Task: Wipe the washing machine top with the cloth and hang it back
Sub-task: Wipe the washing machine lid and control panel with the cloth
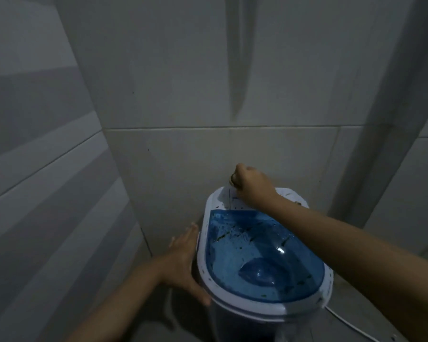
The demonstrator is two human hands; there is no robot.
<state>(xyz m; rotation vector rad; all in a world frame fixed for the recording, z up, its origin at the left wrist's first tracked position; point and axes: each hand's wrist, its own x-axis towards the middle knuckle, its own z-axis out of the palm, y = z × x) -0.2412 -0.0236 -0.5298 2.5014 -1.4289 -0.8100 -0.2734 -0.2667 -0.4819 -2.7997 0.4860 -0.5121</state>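
Both forearms reach in from the bottom edge toward the washer, a small white machine with a blue see-through lid, standing in a corner of grey tiled walls. Dark specks and water drops lie on the lid. At the left side, the left hand is open and flat, fingers straight, pressed on the white rim, holding nothing. At the back, the right hand is closed in a fist above the white panel; something small shows at its fingers, but I cannot tell what. No cloth shows in view. A white cable lies on the floor at the right.
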